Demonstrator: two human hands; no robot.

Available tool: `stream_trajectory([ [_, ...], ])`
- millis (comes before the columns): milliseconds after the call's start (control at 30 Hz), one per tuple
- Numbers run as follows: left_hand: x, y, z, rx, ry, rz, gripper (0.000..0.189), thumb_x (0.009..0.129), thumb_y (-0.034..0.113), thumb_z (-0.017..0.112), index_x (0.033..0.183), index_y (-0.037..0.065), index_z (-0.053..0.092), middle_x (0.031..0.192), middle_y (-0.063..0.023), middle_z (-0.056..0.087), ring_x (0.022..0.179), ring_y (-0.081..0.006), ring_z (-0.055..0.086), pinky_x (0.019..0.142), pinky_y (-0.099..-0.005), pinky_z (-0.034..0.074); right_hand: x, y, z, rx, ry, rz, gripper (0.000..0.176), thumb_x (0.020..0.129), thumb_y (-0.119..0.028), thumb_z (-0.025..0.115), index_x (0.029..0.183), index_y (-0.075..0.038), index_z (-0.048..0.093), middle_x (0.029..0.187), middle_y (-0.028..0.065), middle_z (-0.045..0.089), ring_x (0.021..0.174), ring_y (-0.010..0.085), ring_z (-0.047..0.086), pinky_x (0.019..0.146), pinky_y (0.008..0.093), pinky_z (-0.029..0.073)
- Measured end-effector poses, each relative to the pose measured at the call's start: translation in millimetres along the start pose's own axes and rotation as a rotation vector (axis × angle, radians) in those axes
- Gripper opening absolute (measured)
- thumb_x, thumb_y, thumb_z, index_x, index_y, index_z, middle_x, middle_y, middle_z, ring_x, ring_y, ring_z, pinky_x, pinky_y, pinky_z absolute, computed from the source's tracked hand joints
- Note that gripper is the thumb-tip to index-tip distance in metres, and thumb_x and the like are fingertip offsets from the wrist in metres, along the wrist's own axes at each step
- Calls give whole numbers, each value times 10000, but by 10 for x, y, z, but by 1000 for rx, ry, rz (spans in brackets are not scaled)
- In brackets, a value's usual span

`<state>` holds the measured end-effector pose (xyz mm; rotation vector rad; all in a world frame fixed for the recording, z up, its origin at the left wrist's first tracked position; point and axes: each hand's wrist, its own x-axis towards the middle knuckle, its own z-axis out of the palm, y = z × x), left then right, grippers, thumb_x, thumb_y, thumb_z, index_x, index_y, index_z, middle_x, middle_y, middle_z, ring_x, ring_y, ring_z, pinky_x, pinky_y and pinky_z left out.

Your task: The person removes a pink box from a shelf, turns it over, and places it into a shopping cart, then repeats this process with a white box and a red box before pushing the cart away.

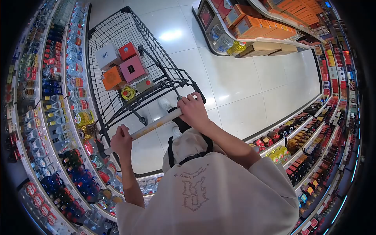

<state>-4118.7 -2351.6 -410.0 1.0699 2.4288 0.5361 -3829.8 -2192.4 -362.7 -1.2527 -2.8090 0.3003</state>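
Observation:
I see a black wire shopping cart (147,30) in front of me, with a pale, worn push handle (156,124) across its near end. My left hand (122,140) is closed around the handle toward its left end. Farther right, my right hand (193,112) wraps over the same handle near its right end. Inside the basket are a white box (108,56), a red box (127,51), a pink box (132,68) and an orange box (113,77). A yellow round-ended container (128,93) and a pale package with a red spot (144,85) lie nearest the handle.
Shelves of bottles (76,70) run close along the cart's left side. More stocked shelves (301,145) curve round on the right and behind me. A display stand with orange boxes (254,28) stands ahead right, beyond pale floor tiles (235,84).

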Motion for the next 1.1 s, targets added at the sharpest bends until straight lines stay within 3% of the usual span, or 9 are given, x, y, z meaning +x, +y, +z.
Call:
stream_trajectory([
  [67,285,70,-7,-56,2,6,344,1065,341,550,850,145,733,579,-28,691,535,-213,713,544,-347,521,228,47,41,-2,14,31,216,728,-161,761,918,-103,674,911,39,640,989,234,628,1075,443,393],
  [367,1709,399,5,-33,-9,143,405,1087,368,517,849,132,745,580,-45,688,530,-213,705,534,-343,509,1469,482,133,33,229,50,187,767,-159,750,917,-113,648,906,35,620,990,224,614,1055,437,399],
  [467,2186,504,-32,-28,-57,119,418,1079,373,492,866,120,747,587,-70,683,537,-217,704,525,-353,496,1913,559,141,77,167,73,183,770,-159,748,913,-106,646,906,41,618,1001,223,610,1056,436,397],
  [633,2956,700,-88,25,-32,202,422,1067,374,499,841,123,753,585,-65,679,544,-217,706,525,-355,490,2572,674,190,62,247,60,174,755,-147,734,893,-93,643,914,47,620,1004,226,606,1057,434,395],
  [967,4430,917,-109,-29,-36,163,439,1058,361,479,828,91,738,592,-78,654,559,-215,686,550,-358,490,3893,886,286,17,330,144,135,758,-114,739,860,-97,653,889,33,619,975,217,614,1056,417,417],
  [1100,5008,1080,-139,41,-24,213,491,1077,426,469,824,113,750,609,-74,673,570,-219,692,565,-379,500,4349,963,172,21,231,198,217,708,-132,774,893,-91,670,923,34,646,1021,224,627,1084,436,405],
])
